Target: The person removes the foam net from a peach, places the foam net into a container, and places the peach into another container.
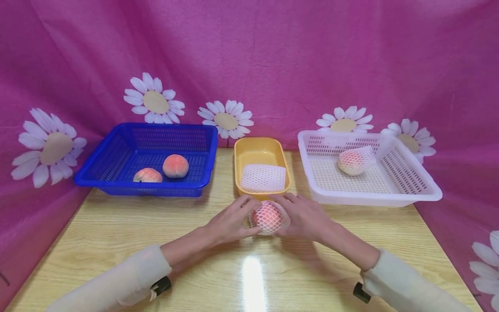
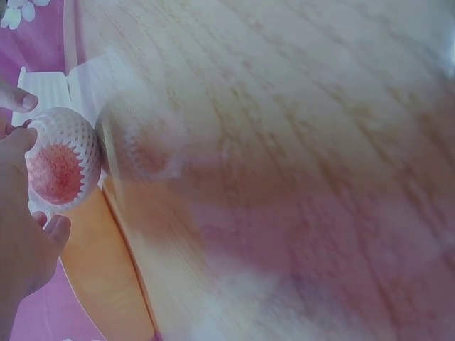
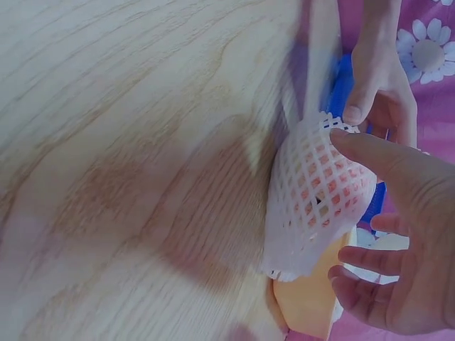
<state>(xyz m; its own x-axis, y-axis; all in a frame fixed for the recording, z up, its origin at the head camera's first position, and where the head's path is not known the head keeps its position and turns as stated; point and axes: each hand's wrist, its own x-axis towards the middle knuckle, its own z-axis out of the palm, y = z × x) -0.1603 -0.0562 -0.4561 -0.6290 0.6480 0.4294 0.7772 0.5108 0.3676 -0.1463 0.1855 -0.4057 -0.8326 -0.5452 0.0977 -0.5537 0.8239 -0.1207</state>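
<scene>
A peach (image 1: pixel 270 216) in a white foam net (image 3: pixel 298 199) sits on the table between both hands, in front of the yellow tray. Pink peach skin shows through the net's open end in the left wrist view. My left hand (image 1: pixel 234 219) holds the left side, its thumb at the net's edge. On the other side my right hand (image 1: pixel 302 216) has its thumb on the net and its fingers curved around the far side. Some fingertips are hidden behind the fruit in the head view.
Two bare peaches (image 1: pixel 175 166) lie in a blue basket (image 1: pixel 146 190) at the left. The yellow tray (image 1: pixel 262 142) holds flat foam nets (image 1: pixel 263 178). At the right, a white basket (image 1: pixel 370 197) contains a netted peach (image 1: pixel 354 161). A pink flowered cloth (image 1: pixel 249 52) hangs behind.
</scene>
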